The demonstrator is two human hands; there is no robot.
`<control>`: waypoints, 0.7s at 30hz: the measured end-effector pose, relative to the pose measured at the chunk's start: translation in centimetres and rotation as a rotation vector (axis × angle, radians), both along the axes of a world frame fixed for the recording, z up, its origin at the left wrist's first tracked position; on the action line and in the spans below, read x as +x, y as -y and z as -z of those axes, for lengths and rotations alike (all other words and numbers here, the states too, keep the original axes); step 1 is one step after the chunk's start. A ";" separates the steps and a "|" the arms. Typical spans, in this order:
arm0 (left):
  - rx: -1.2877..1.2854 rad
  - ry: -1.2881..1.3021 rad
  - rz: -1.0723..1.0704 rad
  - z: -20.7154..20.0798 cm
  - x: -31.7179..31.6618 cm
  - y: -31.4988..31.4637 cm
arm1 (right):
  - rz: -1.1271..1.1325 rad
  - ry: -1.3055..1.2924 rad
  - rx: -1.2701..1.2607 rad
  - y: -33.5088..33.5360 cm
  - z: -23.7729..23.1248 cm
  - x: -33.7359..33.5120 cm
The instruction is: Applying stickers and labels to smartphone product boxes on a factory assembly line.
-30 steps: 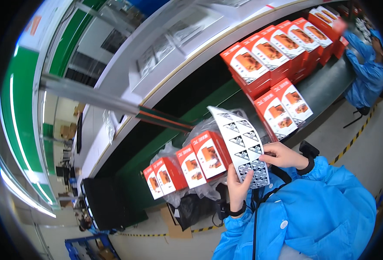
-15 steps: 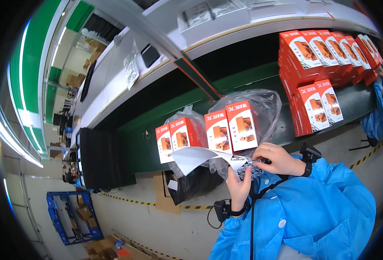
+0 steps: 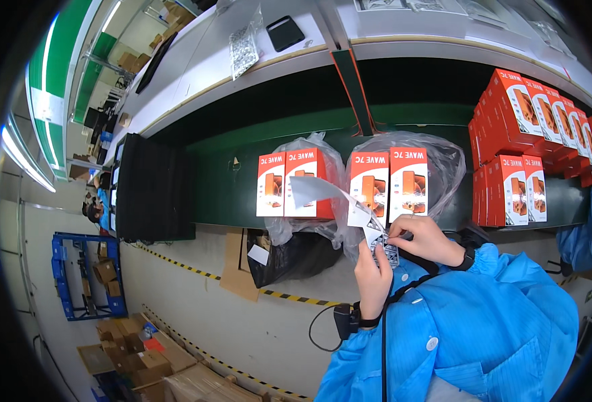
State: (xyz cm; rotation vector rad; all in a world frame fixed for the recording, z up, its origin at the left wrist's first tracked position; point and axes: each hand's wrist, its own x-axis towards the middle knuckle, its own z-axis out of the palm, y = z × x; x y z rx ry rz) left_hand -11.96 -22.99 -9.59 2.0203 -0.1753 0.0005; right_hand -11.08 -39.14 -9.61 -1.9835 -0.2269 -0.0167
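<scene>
A white sheet of labels [image 3: 317,191] with black-and-white print curls up and away to the left from my hands. My left hand [image 3: 372,278] is closed on its lower end, thumb on the printed face. At the printed part's right edge, the fingers of my right hand [image 3: 426,241] are pinched together on the sheet; whether one label is lifted there is too small to tell. Just beyond stand two red-and-white boxes, a left one [image 3: 368,177] and a right one [image 3: 408,175], each with an orange device pictured on the front. The sheet partly covers the left one.
Another pair of red boxes [image 3: 316,181] stands left on the green shelf [image 3: 222,194], with clear plastic bags [image 3: 446,167] around both pairs. Stacked red boxes [image 3: 510,120] fill the right. A black case [image 3: 150,191] stands left; a black bag [image 3: 296,261] lies below. A person's blue sleeve [image 3: 587,231] shows far right.
My view has turned, so the shelf and boxes look more level. The sheet's free end has swung upward and curls more. Both hands stay on the sheet.
</scene>
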 end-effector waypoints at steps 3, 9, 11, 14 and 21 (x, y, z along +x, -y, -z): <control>0.083 0.070 -0.098 0.9 0.4 0.2 | -0.010 -0.027 0.033 0.1 1.4 1.0; 0.047 0.035 -0.200 1.6 1.1 -1.4 | 0.157 -0.286 0.065 3.3 5.2 3.2; 0.039 0.014 -0.215 1.7 1.0 -1.5 | 0.142 -0.327 -0.039 3.5 5.4 3.6; 0.084 0.039 -0.213 2.0 0.9 -1.4 | 0.152 -0.306 -0.081 3.2 5.5 3.6; 0.129 0.001 -0.189 1.8 1.0 -1.1 | 0.151 -0.272 -0.188 2.6 5.5 3.9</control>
